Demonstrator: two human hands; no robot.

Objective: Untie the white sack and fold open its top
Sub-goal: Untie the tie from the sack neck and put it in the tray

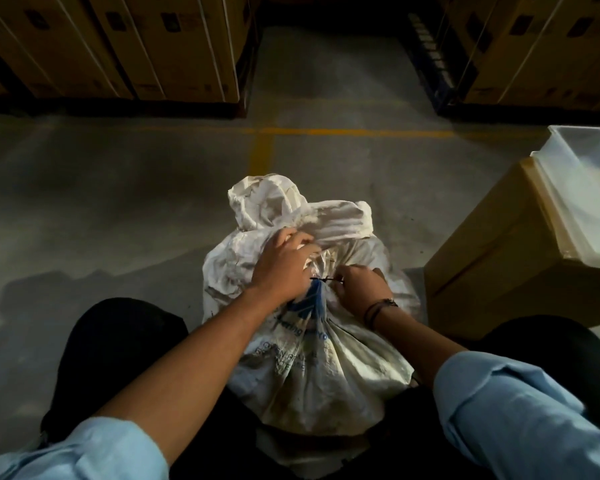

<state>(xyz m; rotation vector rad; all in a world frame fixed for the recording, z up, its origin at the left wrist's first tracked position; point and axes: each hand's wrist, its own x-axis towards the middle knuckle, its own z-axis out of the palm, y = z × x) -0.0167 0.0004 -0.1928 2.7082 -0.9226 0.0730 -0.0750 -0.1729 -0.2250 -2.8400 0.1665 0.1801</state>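
Observation:
A white woven sack point(329, 368) with blue print stands on the floor between my knees. Its neck is gathered and bound by a thin dark tie point(326, 279). Above the tie the loose top of the sack point(291, 206) flops away from me in crumpled folds. My left hand point(281, 268) grips the bunched neck just left of the tie. My right hand point(361, 289) pinches the end of the tie on the right side. Both forearms are bare, with light blue sleeves rolled up.
A brown cardboard box point(492, 271) stands close on the right with a translucent plastic bin point(582, 188) on top. Stacked cartons point(118, 46) on pallets line the far left and far right. Yellow lines point(264, 147) mark the concrete floor ahead.

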